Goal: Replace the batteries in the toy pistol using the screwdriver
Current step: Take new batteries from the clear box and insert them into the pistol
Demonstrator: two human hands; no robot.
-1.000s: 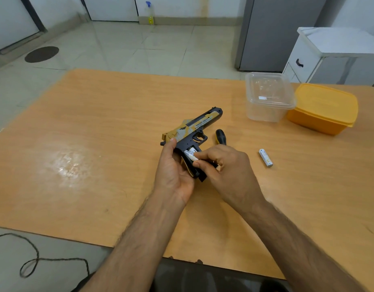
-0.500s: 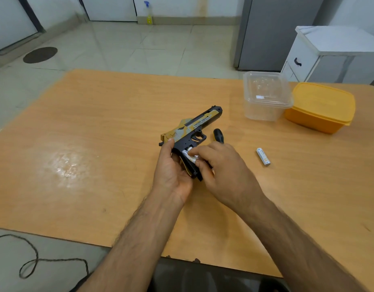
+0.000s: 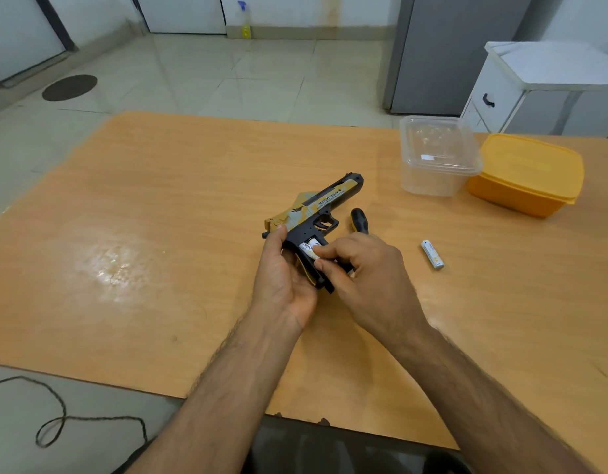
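The toy pistol (image 3: 313,213) is held above the table (image 3: 159,200) at centre, barrel pointing far-right, its grip clasped by the left hand (image 3: 285,278). A battery (image 3: 309,249) lying along the open grip is pinched by the right hand (image 3: 360,271). A spare battery (image 3: 432,254) lies right, nearer that hand; the screwdriver (image 3: 359,219) lies just beyond it.
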